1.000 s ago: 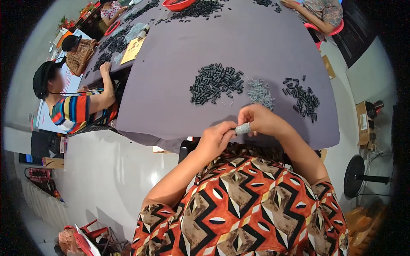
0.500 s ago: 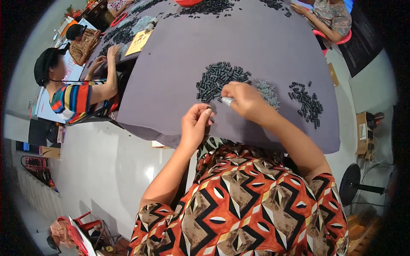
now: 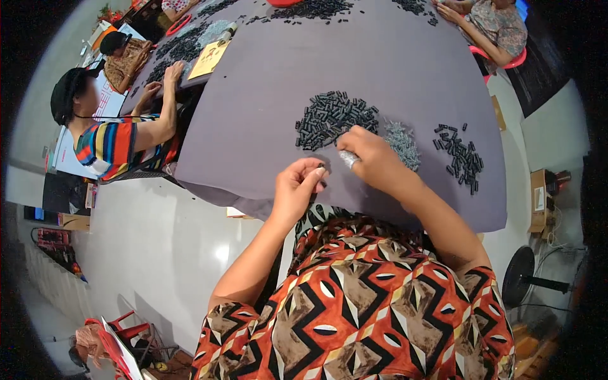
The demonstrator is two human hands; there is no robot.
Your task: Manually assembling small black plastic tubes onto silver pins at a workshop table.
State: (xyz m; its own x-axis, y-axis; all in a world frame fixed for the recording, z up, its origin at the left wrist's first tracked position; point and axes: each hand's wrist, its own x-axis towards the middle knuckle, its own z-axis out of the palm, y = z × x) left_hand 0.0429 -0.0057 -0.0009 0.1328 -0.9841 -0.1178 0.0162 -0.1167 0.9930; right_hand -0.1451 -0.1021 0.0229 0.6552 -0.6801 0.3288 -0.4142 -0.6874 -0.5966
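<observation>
My left hand (image 3: 295, 192) is closed in a pinch near the table's front edge, with a small black cylinder (image 3: 322, 166) between thumb and fingertips. Just to its right and a little farther off, my right hand (image 3: 373, 158) is curled palm down, a silvery wrap (image 3: 348, 158) on one digit. What its fingertips hold, if anything, is hidden. Beyond both hands lies a heap of short black cylinders (image 3: 332, 117). A pile of thin grey metal pieces (image 3: 402, 145), perhaps screws or pins, is partly behind my right hand. Farther right is a looser group of black cylinders (image 3: 462, 158).
A grey cloth covers the table (image 3: 253, 95). At the left, a person in a striped shirt (image 3: 120, 142) handles similar parts beside a yellow card (image 3: 208, 60). Another person (image 3: 491, 31) sits at the far right. A black round-based stand (image 3: 520, 275) is on the floor.
Both my hands have shifted slightly right and nearer to me, the left still pinching its black cylinder. The whole view has moved a little too. The piles look unchanged.
</observation>
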